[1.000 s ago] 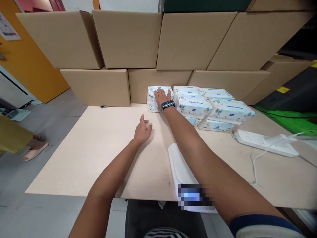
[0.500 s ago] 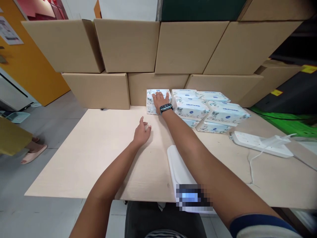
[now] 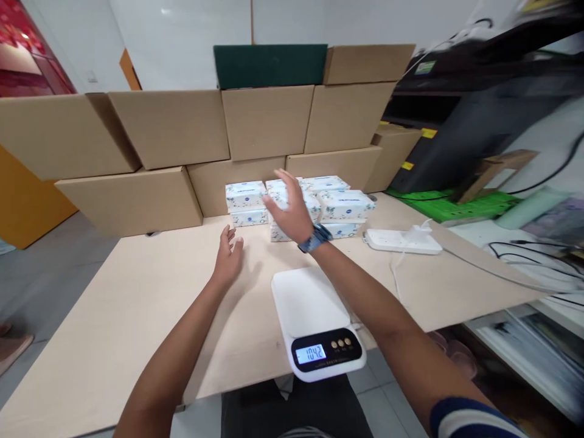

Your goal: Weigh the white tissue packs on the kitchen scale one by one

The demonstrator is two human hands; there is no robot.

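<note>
Several white floral tissue packs are stacked at the back of the light wooden table, against cardboard boxes. My right hand, with a watch on the wrist, hovers open in the air just in front of the packs, touching none. The leftmost stack of two packs stands a little apart. My left hand rests on the table with fingers apart, holding nothing. A white kitchen scale sits at the near edge below my right forearm, its display lit.
Cardboard boxes form a wall along the table's back. A white power strip with a cable lies right of the packs. A dark machine and a green mat are at the far right.
My right hand has lifted off the leftmost tissue pack and drawn back, open. The camera view has swung right and up, showing the scale and the right side of the room.
</note>
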